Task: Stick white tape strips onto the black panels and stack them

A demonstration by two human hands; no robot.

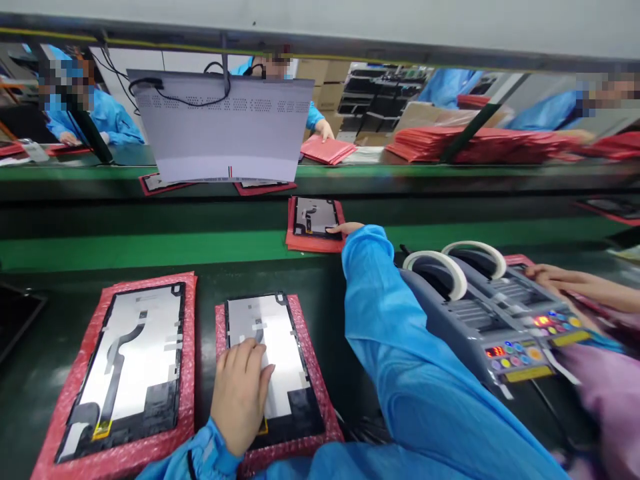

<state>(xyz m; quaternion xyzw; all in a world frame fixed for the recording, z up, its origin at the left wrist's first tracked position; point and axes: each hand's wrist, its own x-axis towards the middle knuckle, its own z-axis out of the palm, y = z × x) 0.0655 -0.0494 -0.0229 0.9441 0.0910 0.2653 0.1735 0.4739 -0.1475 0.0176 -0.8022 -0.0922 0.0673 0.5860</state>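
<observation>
Panels (pixel 285 353) touched number two, left hand (pixel 239 393) loosely curved, right hand (pixel 349 228) of unclear grip.

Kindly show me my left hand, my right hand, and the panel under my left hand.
Left hand (pixel 241 392): head view, back of the hand.
Right hand (pixel 352 229): head view, middle of the hand.
Panel (pixel 285 360): head view, its white area.
</observation>
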